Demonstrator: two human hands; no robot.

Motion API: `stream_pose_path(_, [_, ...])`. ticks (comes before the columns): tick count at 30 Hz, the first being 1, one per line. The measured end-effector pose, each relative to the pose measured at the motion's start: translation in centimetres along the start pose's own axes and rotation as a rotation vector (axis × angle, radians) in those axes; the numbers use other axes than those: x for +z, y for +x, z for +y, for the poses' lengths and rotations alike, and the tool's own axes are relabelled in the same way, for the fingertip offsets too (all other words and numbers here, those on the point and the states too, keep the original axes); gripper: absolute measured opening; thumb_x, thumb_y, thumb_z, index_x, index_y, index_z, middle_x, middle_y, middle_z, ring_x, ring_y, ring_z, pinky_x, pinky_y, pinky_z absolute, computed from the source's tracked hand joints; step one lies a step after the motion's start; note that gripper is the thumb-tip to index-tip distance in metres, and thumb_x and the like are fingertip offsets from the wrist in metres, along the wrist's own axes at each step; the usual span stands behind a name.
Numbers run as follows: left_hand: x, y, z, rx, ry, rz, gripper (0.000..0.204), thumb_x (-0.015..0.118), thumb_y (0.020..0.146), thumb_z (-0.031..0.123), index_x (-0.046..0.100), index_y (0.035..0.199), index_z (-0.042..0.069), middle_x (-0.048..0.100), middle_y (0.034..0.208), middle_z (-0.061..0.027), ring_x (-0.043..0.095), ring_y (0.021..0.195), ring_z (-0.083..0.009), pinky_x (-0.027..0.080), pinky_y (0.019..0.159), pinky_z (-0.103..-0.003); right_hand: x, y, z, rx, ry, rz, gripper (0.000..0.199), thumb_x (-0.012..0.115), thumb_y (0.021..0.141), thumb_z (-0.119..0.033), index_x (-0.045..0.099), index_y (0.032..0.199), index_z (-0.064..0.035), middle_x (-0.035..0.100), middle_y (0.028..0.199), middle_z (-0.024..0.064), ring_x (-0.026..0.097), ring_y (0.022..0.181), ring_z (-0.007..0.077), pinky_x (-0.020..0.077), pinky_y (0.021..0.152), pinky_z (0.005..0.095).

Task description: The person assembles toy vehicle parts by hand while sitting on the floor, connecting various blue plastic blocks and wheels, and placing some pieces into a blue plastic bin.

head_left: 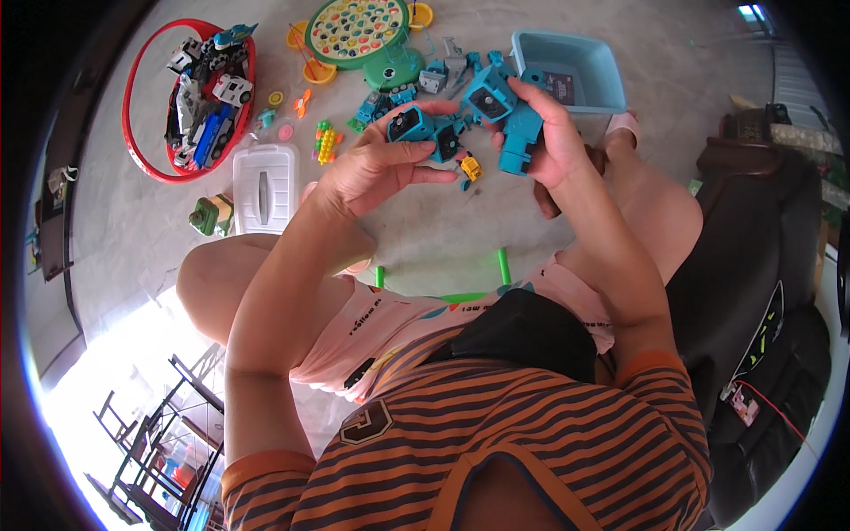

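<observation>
"From the head view, where are the pieces?"
"Just on the person's side of the light-blue bin [602,80]. The left hand [363,168] has a boxy teal toy section [409,126]; the right hand [558,133] has a larger jointed teal toy section [521,137]. I can't tell whether they're joined."

"And each grip?"
"The left is partly closed, thumb pressing its section from the near side, the lower fingers spread loose. The right is wrapped closer, thumb and fingers around its section's side."

"How would you handle them well?"
"I'd let the right grip steady the bulk and the left make small turns, pinching solid blocks rather than joints. If something resists, I'd check the angle before pressing harder."

"What about the surface?"
"Smooth grey floor [425,221], running beneath the bin. Well left of the bin is a red-rimmed basket [130,142] of toy vehicles; nearer left, a green fishing-game board [359,31]. A lidded storage box [264,190] sits left of the bin and closer to the person."

"The room?"
"A black leather sofa [735,265] stands right of the bin, toward the person."
</observation>
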State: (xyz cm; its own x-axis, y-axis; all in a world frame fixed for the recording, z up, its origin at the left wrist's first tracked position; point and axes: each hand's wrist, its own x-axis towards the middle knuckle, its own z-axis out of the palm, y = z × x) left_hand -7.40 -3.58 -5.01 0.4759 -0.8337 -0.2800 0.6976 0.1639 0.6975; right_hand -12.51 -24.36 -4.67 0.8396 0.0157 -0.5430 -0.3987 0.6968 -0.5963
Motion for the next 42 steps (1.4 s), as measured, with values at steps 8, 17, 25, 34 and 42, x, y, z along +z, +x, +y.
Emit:
stream_pose_path(8, [-0.3,0.2,0.0,-0.073,-0.002,0.192,0.043,0.06,0.079,0.028,0.048,0.113,0.005,0.056,0.092,-0.007,0.057,0.084,-0.0176,0.05,0.062,-0.028,0.3,-0.4,0.9,-0.215,-0.263,-0.009,0.03,0.067,0.069,-0.017,0.056,0.095,-0.007,0.058,0.084,0.0026,0.054,0.072,0.0139,0.0453,0.061,0.0296])
stream_pose_path(17, [1.8,0.2,-0.5,-0.015,0.38,0.366,0.043,0.069,0.073,0.032,0.056,0.105,0.006,0.06,0.083,-0.0028,0.054,0.071,-0.0094,0.047,0.054,-0.024,1.0,-1.0,1.9,-0.405,-0.508,0.024,0.032,0.074,0.066,-0.018,0.06,0.091,-0.003,0.062,0.084,0.0031,0.056,0.074,0.0096,0.0443,0.07,0.0241])
stream_pose_path(25, [0.8,0.6,-0.9,0.154,0.688,0.324,0.035,0.072,0.071,0.02,0.06,0.098,0.002,0.059,0.073,0.0011,0.05,0.064,-0.0032,0.042,0.056,-0.018,0.7,-1.4,-0.4,-0.6,-0.789,0.006,0.03,0.069,0.072,-0.022,0.061,0.094,-0.0026,0.059,0.079,0.0025,0.055,0.07,0.0106,0.0446,0.06,0.024])
stream_pose_path(34, [0.6,0.3,-1.2,0.181,0.752,0.303,0.034,0.073,0.068,0.015,0.062,0.098,0.004,0.059,0.076,0.0004,0.051,0.067,-0.0046,0.042,0.061,-0.019,0.3,-1.8,-0.6,-0.494,-0.69,-0.013,0.028,0.071,0.068,-0.022,0.059,0.085,-0.0026,0.059,0.075,0.0037,0.056,0.066,0.0118,0.0449,0.059,0.0252])
stream_pose_path(42, [0.3,0.7,-1.5,0.252,0.861,0.304,0.032,0.073,0.069,0.017,0.063,0.096,0.004,0.059,0.073,0.0008,0.05,0.066,-0.0048,0.041,0.06,-0.02,-0.2,-1.2,-0.3,-0.276,-0.509,0.049,0.029,0.07,0.067,-0.023,0.058,0.087,-0.0056,0.058,0.076,0.0041,0.057,0.068,0.0141,0.0433,0.059,0.0276])
